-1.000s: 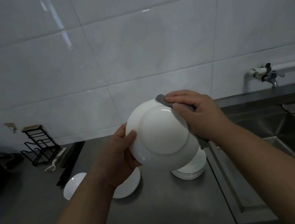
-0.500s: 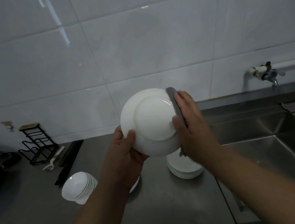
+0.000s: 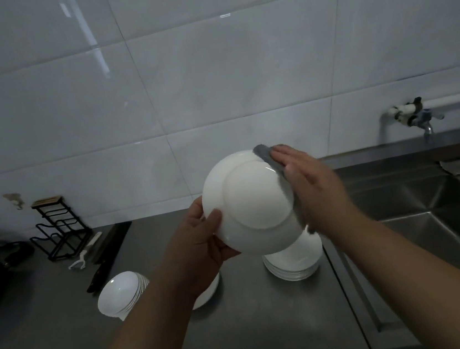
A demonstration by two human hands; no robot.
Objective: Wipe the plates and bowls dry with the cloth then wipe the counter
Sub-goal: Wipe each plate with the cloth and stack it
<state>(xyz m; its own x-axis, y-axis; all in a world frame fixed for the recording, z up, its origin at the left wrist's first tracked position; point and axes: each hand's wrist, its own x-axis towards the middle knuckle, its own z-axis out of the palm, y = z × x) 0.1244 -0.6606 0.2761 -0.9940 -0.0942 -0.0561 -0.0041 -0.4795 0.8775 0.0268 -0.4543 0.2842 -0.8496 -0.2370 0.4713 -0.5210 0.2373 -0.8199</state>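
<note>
- Your left hand (image 3: 199,244) holds a white plate (image 3: 251,200) up in the air above the worktop (image 3: 259,330), with its underside turned to you.
- The left fingers are closed on the plate's left rim; the thumb (image 3: 214,219) lies on the underside, and the other fingers are hidden behind the plate.
- Your right hand (image 3: 316,189) presses a grey cloth (image 3: 272,164) against the right rim of the plate.
- The right fingers are stretched out almost flat and close together on the cloth; one end of the cloth shows at the top of the plate, the other end below the palm.
- A stack of plates (image 3: 293,262) stands on the worktop under the held plate, just beside the sink (image 3: 431,222) on the right.
- A tilted stack of bowls (image 3: 123,293) lies on the worktop to the left.
- One more white dish is partly hidden behind your left wrist; I cannot tell its kind.
- Far left, a black rack (image 3: 58,227) stands near the wall, with a peeler (image 3: 84,256) beside it.
- A tap (image 3: 416,116) is on the wall at the far right.
</note>
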